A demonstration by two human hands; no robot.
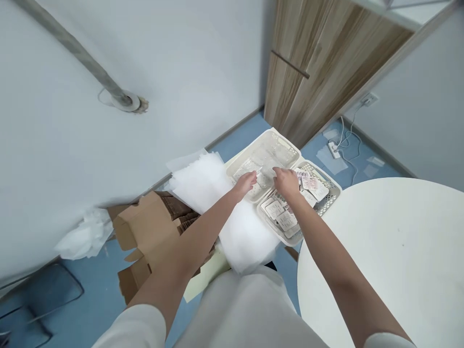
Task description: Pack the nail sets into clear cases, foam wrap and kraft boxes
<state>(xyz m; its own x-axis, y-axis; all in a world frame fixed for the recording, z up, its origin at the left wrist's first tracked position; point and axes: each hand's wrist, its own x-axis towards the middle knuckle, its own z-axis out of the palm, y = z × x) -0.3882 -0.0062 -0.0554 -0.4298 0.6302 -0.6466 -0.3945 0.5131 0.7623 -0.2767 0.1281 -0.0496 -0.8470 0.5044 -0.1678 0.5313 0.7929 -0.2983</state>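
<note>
My left hand [246,183] is over the near left part of a white perforated basket [232,166] that contains clear plastic pieces [266,157]. Its fingers are close together around something clear that I cannot make out. My right hand [285,181] is at the seam between this basket and a second one [335,191], its fingertips over the clear plastic; whether it holds any is unclear. Printed cards [286,220] and small packs [311,182] lie in the second basket, partly under my right wrist.
A white round table [391,256] stands at the right. White foam sheets [203,181] lie beside the baskets, with opened cardboard [152,227] at the left. A wooden cabinet [308,63] is behind; a power strip [333,150] and cables lie on the floor.
</note>
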